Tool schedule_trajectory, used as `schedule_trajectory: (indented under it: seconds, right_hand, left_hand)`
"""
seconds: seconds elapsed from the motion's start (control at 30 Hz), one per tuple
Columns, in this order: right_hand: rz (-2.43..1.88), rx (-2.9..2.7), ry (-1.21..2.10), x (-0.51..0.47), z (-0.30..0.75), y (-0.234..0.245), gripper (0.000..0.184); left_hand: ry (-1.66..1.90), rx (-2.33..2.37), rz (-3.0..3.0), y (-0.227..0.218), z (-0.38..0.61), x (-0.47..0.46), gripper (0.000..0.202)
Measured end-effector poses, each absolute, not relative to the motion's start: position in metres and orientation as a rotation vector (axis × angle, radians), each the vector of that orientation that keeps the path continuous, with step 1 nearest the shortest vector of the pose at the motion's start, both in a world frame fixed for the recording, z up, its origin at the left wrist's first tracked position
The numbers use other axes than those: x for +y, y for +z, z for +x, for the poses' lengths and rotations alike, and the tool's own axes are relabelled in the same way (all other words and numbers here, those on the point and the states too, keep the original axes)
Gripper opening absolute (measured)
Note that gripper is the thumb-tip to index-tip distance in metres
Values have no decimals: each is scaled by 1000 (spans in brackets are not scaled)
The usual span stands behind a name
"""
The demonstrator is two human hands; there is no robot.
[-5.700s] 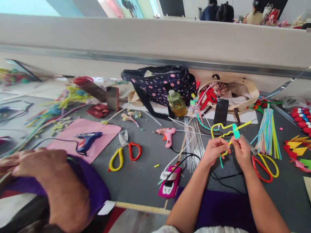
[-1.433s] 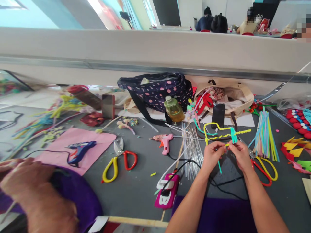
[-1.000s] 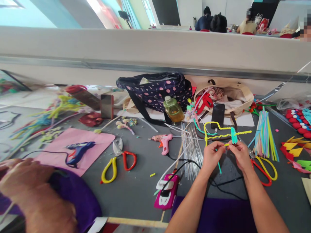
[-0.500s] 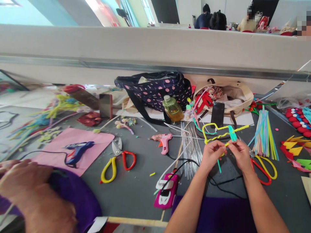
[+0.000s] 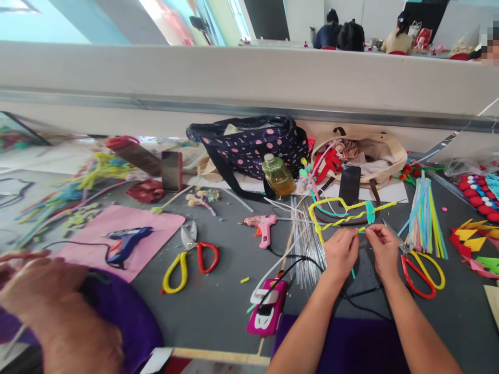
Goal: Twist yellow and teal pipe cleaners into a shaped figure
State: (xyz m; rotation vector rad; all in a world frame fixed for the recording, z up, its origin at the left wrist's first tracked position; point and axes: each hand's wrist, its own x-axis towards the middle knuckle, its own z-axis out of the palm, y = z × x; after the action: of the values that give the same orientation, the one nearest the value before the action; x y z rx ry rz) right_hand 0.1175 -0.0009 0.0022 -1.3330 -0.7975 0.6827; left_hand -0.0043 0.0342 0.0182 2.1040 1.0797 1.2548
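Note:
My left hand (image 5: pixel 342 252) and my right hand (image 5: pixel 383 249) pinch a bent yellow pipe-cleaner shape (image 5: pixel 335 212) between them, low over the grey table (image 5: pixel 226 301). A teal pipe cleaner (image 5: pixel 369 212) is wrapped round the yellow one just above my right fingers, and a teal tail hangs below my left hand. Both hands' fingers are pressed together on the stems. Red-and-yellow scissors (image 5: pixel 423 267) lie just right of my right hand.
A pink glue gun (image 5: pixel 263 227), clear glue sticks (image 5: pixel 310 234), a pink phone (image 5: pixel 268 309) with a black cable, a second pair of scissors (image 5: pixel 191 259) and a blue glue gun (image 5: pixel 127 240) lie to the left. Bags (image 5: pixel 249 143) stand at the back. Another person's hand (image 5: pixel 58 306) rests at lower left.
My hands have lowered toward the table and the yellow shape has tipped flatter and shifted left. The other person's hand has barely moved.

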Motion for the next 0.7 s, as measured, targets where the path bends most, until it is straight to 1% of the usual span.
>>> schedule_trajectory:
  seconds: [0.13,0.43,0.7]
  right_hand:
    - [-1358,-845,655,-3,117,4,17]
    - [-1362,-814,744,-2,114,4,21]
    - [-1319,-738,828,0,116,5,21]
  left_hand:
    - [1253,1095,2225,17,-6,34,20]
    - [1173,1025,2346,17,-9,36,25]
    - [1117,987,2353,15,-11,39,21]
